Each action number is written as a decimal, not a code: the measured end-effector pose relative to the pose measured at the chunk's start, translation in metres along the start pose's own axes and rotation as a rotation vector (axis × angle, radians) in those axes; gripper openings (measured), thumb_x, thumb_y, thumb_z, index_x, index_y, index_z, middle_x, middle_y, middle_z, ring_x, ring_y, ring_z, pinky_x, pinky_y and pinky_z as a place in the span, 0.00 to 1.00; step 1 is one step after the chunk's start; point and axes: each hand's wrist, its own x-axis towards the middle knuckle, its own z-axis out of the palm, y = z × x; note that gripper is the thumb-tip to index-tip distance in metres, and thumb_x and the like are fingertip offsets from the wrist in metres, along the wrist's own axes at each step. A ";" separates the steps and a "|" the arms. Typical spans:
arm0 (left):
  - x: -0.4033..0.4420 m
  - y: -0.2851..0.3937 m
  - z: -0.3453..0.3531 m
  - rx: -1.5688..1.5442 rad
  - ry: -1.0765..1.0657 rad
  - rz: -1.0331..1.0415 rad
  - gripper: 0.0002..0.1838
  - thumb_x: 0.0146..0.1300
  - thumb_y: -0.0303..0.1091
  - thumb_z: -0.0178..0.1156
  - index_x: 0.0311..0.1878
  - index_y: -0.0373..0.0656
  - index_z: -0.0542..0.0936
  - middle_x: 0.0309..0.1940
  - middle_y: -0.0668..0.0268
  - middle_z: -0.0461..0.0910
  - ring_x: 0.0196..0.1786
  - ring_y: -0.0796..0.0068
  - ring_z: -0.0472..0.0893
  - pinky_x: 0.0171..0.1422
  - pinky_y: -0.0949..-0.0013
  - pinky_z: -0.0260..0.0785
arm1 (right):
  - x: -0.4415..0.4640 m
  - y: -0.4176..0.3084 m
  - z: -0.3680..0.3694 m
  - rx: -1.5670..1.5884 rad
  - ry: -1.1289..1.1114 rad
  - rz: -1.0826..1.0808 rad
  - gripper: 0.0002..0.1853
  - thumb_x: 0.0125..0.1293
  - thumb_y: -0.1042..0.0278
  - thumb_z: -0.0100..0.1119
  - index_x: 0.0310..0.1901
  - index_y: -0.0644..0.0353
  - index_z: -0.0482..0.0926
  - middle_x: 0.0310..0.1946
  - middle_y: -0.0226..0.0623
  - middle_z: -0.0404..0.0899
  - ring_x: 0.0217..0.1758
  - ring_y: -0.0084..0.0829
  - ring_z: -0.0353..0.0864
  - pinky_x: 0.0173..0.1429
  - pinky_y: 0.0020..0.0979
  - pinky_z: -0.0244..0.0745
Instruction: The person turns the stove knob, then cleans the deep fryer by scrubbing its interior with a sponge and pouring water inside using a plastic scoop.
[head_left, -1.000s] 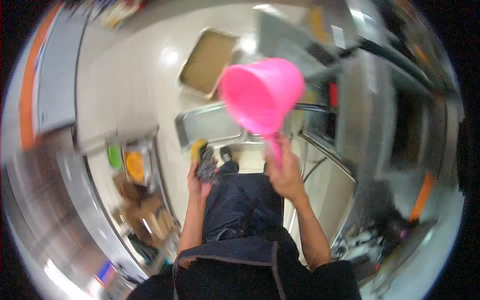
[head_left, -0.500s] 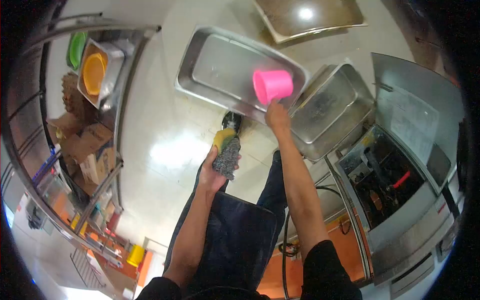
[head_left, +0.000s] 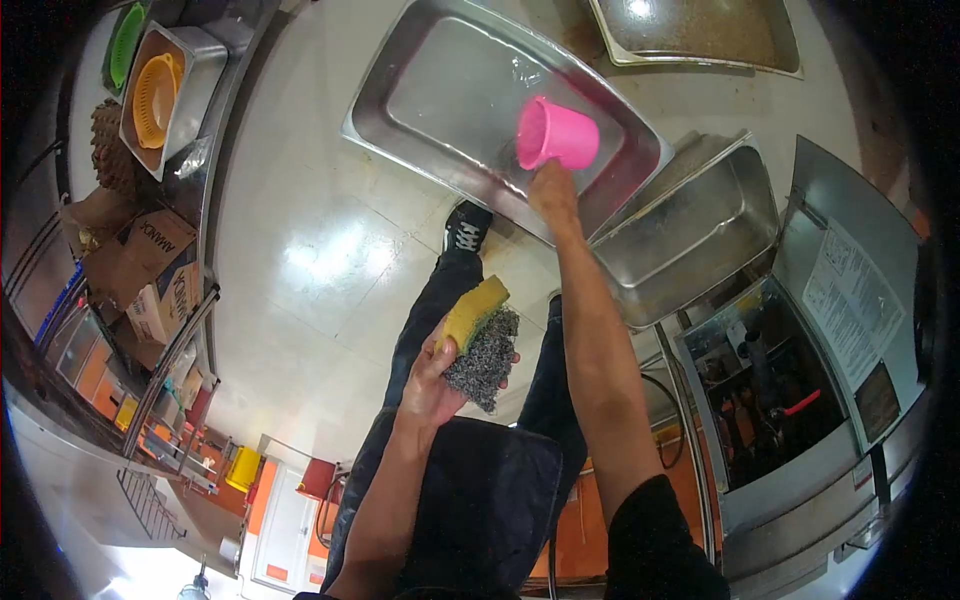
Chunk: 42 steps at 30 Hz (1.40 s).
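My left hand point(head_left: 432, 385) is closed around a yellow sponge point(head_left: 474, 312) and a grey steel wool scourer point(head_left: 484, 362), pressed together above my legs. My right hand point(head_left: 553, 200) grips the handle of a pink plastic mug point(head_left: 562, 134). The mug is tilted on its side, its mouth facing left, over a large rectangular steel pan point(head_left: 440, 165) on the floor. A little clear liquid shows in the pan, and pink reflections tint its right wall. My fingers hide most of the mug's handle.
Another steel pan point(head_left: 700, 235) leans at the right beside an open-lidded fryer-like unit point(head_left: 765, 390). A stained tray point(head_left: 700, 35) lies at the back. On the left, a metal rack point(head_left: 215, 150) holds an orange basket point(head_left: 157, 100) and cardboard boxes point(head_left: 150, 255).
The sponge and scourer in my left hand now appear lower and slightly right. The mug stays over the pan, gripped by my right hand. The view has shifted, bringing the pan closer.
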 end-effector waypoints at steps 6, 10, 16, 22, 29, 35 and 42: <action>0.002 0.002 -0.001 0.142 0.045 -0.010 0.45 0.60 0.60 0.60 0.70 0.38 0.58 0.57 0.49 0.70 0.51 0.51 0.80 0.42 0.57 0.80 | 0.005 -0.036 0.014 0.078 0.042 0.009 0.14 0.61 0.69 0.51 0.40 0.72 0.79 0.40 0.65 0.79 0.48 0.60 0.79 0.52 0.51 0.75; 0.001 0.003 -0.002 0.103 0.033 -0.012 0.45 0.59 0.60 0.60 0.70 0.39 0.58 0.58 0.49 0.70 0.50 0.53 0.80 0.43 0.57 0.80 | 0.000 -0.045 0.006 0.134 0.004 -0.062 0.14 0.63 0.67 0.52 0.44 0.70 0.77 0.39 0.65 0.79 0.47 0.59 0.80 0.51 0.53 0.75; 0.002 0.002 -0.003 0.152 0.033 -0.002 0.45 0.60 0.61 0.59 0.70 0.41 0.58 0.59 0.51 0.70 0.51 0.53 0.79 0.43 0.57 0.79 | -0.009 -0.021 -0.003 0.786 -0.198 -0.007 0.18 0.70 0.58 0.53 0.52 0.64 0.77 0.18 0.35 0.76 0.13 0.31 0.74 0.17 0.35 0.68; 0.002 -0.004 -0.012 0.041 0.035 0.017 0.43 0.61 0.56 0.62 0.70 0.37 0.59 0.59 0.49 0.71 0.52 0.50 0.80 0.46 0.54 0.80 | -0.049 -0.006 -0.005 1.180 -0.269 -0.033 0.22 0.72 0.53 0.53 0.61 0.56 0.74 0.15 0.21 0.67 0.10 0.14 0.60 0.12 0.22 0.54; 0.006 -0.011 -0.007 0.089 0.081 0.043 0.32 0.70 0.57 0.46 0.69 0.45 0.63 0.59 0.56 0.72 0.51 0.57 0.78 0.42 0.58 0.74 | -0.164 0.020 -0.079 1.219 -0.171 -0.113 0.22 0.72 0.57 0.53 0.64 0.56 0.73 0.18 0.21 0.68 0.19 0.13 0.64 0.20 0.20 0.60; 0.012 -0.011 0.023 0.087 -0.047 0.050 0.26 0.72 0.51 0.46 0.65 0.45 0.68 0.58 0.60 0.75 0.50 0.64 0.77 0.43 0.63 0.73 | -0.334 0.027 -0.200 1.075 0.111 -0.225 0.23 0.74 0.60 0.50 0.68 0.52 0.67 0.17 0.19 0.66 0.16 0.13 0.63 0.18 0.21 0.59; -0.035 0.001 0.082 0.321 -0.113 -0.066 0.23 0.70 0.49 0.51 0.61 0.46 0.74 0.53 0.61 0.80 0.43 0.62 0.82 0.44 0.61 0.77 | -0.575 0.035 -0.372 1.520 0.137 -0.092 0.25 0.77 0.55 0.43 0.72 0.51 0.60 0.17 0.22 0.63 0.12 0.13 0.62 0.14 0.18 0.61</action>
